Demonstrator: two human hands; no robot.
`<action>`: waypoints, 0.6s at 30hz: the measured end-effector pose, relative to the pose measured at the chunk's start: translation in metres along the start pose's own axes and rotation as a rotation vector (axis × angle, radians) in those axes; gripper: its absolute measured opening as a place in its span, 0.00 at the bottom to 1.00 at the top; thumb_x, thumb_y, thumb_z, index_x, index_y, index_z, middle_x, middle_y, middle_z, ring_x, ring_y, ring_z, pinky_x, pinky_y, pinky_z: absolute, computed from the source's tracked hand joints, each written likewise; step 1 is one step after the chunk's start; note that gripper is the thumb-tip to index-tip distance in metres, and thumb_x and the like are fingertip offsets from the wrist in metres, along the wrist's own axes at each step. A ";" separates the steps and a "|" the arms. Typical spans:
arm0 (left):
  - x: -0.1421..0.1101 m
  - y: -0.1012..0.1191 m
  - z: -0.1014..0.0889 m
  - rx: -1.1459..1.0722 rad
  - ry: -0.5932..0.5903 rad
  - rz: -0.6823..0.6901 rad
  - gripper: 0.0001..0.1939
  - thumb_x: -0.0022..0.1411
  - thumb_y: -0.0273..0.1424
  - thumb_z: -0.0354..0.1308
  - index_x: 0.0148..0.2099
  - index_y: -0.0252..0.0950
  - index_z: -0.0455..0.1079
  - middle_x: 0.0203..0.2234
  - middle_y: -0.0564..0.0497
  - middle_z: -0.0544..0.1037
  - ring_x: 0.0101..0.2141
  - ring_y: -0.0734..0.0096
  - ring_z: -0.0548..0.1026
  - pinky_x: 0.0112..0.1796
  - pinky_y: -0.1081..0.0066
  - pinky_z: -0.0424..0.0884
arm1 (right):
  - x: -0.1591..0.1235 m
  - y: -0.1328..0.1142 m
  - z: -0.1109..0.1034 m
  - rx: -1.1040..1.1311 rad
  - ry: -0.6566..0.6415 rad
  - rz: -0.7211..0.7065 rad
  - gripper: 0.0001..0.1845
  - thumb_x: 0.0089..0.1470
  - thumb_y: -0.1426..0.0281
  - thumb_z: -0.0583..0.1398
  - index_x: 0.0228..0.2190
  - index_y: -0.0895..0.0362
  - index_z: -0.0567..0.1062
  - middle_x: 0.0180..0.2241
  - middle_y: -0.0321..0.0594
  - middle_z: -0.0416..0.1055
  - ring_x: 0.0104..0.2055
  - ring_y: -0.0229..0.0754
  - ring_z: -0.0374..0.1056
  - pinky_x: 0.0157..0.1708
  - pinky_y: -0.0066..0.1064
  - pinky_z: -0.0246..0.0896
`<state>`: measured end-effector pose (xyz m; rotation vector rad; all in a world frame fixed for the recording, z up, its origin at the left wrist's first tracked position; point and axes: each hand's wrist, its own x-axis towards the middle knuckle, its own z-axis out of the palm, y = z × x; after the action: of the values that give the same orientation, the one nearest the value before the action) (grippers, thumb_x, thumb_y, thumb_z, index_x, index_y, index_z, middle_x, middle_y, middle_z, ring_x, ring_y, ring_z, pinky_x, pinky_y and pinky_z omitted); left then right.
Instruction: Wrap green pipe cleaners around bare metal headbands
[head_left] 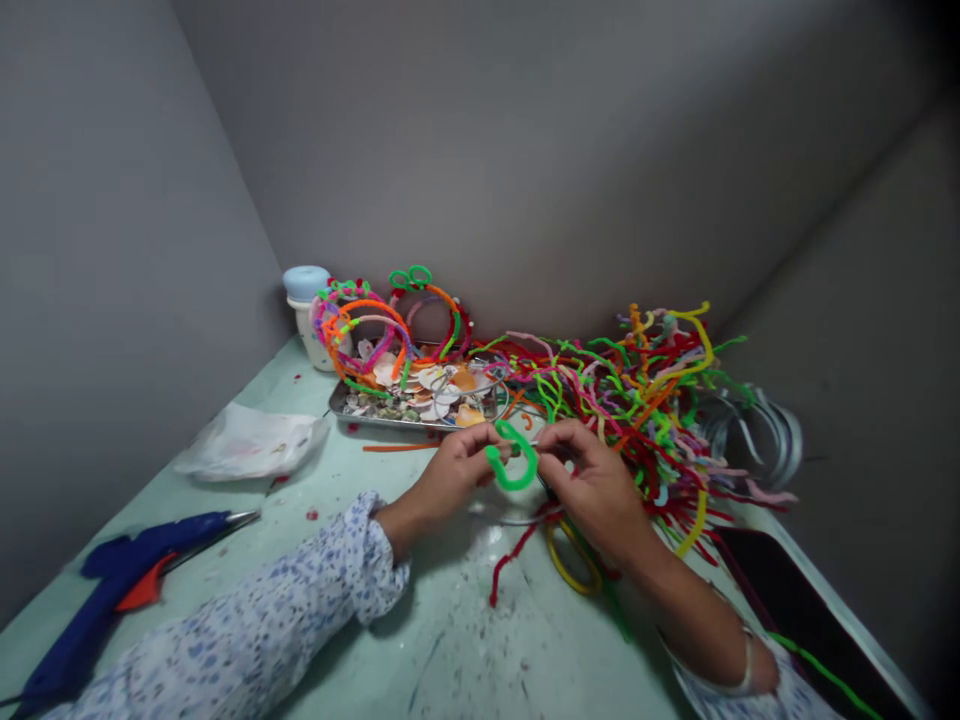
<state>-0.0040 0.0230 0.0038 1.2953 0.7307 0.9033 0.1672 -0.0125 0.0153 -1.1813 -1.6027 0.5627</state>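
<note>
– Crowded desk (465, 640)?
– Shell tray (412, 424) behind, pipe-cleaner heap (592, 390) right, glue gun (142, 548) left
– Holding what?
– Left hand (456, 470) pinches a curled green pipe cleaner (532, 468) before the tray; right hand (596, 490) narrowed, grip unclear

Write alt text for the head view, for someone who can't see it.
A person's left hand and right hand come together at a curled green pipe cleaner, above a pale table. Beyond are colourful hoops and a metal tray of shells, with heaped pipe cleaners at right and a blue glue gun at left.
</note>
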 end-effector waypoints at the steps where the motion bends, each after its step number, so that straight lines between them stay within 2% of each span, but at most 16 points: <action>1: 0.001 -0.001 0.000 -0.018 0.009 -0.010 0.13 0.55 0.39 0.60 0.31 0.34 0.66 0.20 0.58 0.62 0.21 0.79 0.56 0.24 0.76 0.54 | 0.000 0.001 0.000 -0.039 0.009 -0.064 0.02 0.54 0.69 0.60 0.29 0.54 0.72 0.33 0.38 0.70 0.36 0.41 0.68 0.34 0.31 0.64; 3: 0.001 -0.003 0.000 -0.024 0.026 -0.024 0.13 0.55 0.39 0.61 0.31 0.34 0.67 0.20 0.58 0.62 0.21 0.79 0.56 0.24 0.76 0.53 | -0.001 0.004 0.000 -0.096 0.011 -0.170 0.03 0.55 0.71 0.59 0.31 0.53 0.74 0.35 0.39 0.71 0.39 0.42 0.68 0.37 0.33 0.65; 6: 0.001 -0.004 0.000 -0.010 0.036 -0.017 0.12 0.55 0.39 0.61 0.31 0.34 0.68 0.20 0.57 0.63 0.21 0.79 0.56 0.24 0.75 0.54 | -0.001 0.008 0.000 -0.133 0.000 -0.233 0.06 0.56 0.72 0.59 0.34 0.52 0.76 0.37 0.40 0.70 0.41 0.42 0.69 0.39 0.34 0.66; 18: -0.002 0.002 0.001 0.099 -0.011 0.064 0.13 0.58 0.37 0.57 0.27 0.35 0.62 0.20 0.57 0.61 0.23 0.77 0.57 0.27 0.73 0.54 | -0.001 0.011 -0.001 -0.190 0.004 -0.266 0.08 0.57 0.72 0.59 0.37 0.50 0.77 0.37 0.39 0.71 0.42 0.42 0.69 0.42 0.36 0.67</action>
<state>-0.0040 0.0208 0.0059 1.4166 0.7364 0.9208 0.1721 -0.0094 0.0064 -1.0807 -1.8045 0.2407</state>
